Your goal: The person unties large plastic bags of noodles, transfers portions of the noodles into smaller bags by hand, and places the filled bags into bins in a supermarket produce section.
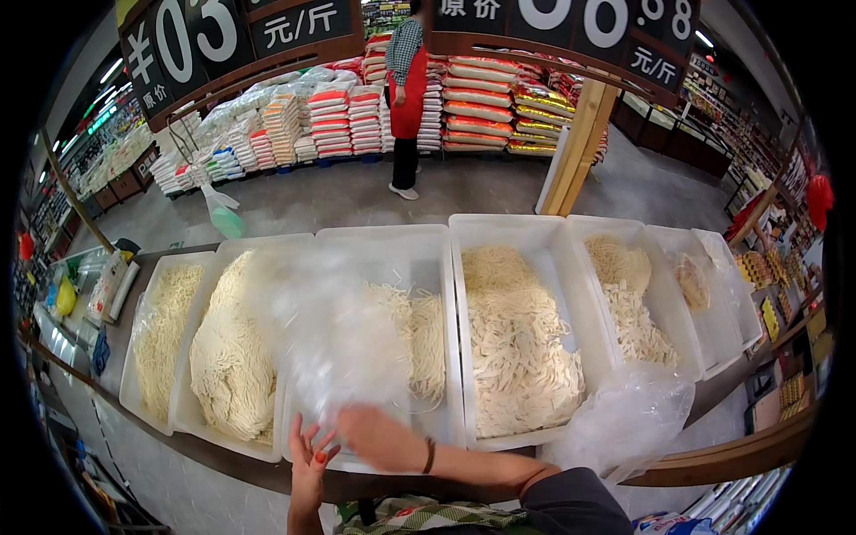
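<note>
A clear plastic bag [334, 321], blurred by motion, spreads over the middle white bin, with fresh noodles [421, 334] showing at its right side. My right hand [378, 435], also blurred, is at the bag's lower end above the bin's near rim; its fingers look closed on the plastic. Just left of it, my left hand [309, 455] is raised with fingers apart, close to the bag's edge. A heap of thin noodles [234, 354] fills the bin on the left. Wide flat noodles [521, 341] lie in the bin on the right.
More white bins of noodles [167, 334] [635, 321] stand at both ends of the row. Crumpled clear plastic bags [622, 414] lie at the near right. Price signs [241, 40] hang overhead. A person in a red apron [406, 93] stands beyond, beside stacked sacks [478, 107].
</note>
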Demonstrator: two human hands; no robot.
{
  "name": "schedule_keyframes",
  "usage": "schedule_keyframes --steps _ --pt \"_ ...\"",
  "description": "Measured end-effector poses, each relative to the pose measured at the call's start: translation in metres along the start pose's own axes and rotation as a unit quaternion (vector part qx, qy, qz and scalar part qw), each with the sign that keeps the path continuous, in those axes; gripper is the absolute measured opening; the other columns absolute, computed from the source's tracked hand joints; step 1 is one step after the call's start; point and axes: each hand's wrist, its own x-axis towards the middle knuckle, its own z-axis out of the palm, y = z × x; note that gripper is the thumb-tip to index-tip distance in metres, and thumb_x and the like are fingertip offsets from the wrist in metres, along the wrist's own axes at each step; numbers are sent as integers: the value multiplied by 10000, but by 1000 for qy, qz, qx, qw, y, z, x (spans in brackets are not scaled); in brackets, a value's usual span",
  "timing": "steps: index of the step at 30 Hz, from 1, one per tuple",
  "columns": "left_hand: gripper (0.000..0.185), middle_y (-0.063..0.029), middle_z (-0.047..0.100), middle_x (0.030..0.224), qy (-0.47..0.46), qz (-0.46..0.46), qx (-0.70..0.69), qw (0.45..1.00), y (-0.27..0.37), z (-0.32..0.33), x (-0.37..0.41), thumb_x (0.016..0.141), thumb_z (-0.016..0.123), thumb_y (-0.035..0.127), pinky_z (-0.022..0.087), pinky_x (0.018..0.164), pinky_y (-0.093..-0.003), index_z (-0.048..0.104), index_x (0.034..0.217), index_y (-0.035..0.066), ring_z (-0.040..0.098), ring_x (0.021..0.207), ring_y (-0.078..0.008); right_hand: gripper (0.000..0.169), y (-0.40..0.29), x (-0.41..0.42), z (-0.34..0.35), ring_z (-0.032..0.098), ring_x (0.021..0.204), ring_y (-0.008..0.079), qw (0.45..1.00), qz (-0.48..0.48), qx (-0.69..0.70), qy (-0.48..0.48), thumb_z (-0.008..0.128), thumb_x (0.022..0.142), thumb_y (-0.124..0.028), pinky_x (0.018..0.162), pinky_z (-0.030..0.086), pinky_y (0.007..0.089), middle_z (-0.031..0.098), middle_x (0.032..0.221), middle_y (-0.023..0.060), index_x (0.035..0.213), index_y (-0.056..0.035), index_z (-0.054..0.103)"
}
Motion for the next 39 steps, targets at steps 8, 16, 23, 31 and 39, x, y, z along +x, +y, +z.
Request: schedule_keyframes --steps 8,16,23,31,39 --pt "462 -88 550 1334 228 116 29 966 8 -99 -2 992 523 103 497 880 -316 404 1433 29 578 1082 -189 428 -51 -33 54 515 1294 338 994 -92 0 51 553 848 -32 1076 424 445 546 1364 187 1272 24 565" --pt "577 -157 468 1448 522 412 182 724 128 -344 9 947 381 -93 458 1022 -358 300 1513 -13 510 1304 -258 331 -76 -13 95 660 987 334 989 61 -40 127 611 826 36 795 554 409 606 1280 179 1146 -44 646" --pt "480 -256 486 1432 573 247 650 434 176 -674 160 978 488 74 413 1079 -446 417 1422 -97 527 1267 -382 333 -113 79 166 682 912 328 981 173 -55 68 611 825 -9 752 567 400 623 1270 148 1153 -57 648" --pt "649 -255 393 1506 364 83 760 531 234 -824 323 942 483 28 412 1071 -516 316 1550 181 489 1297 -443 291 -148 164 217 683 907 286 978 165 -110 63 628 875 -76 728 567 381 642 1211 88 1166 -68 629" --pt "534 -229 512 1383 280 -141 778 545 252 -834 387 922 543 74 474 989 -482 464 1446 142 553 1207 -401 293 -159 201 234 680 876 256 967 210 -144 27 617 884 -99 685 569 369 640 1133 52 1177 -86 605"
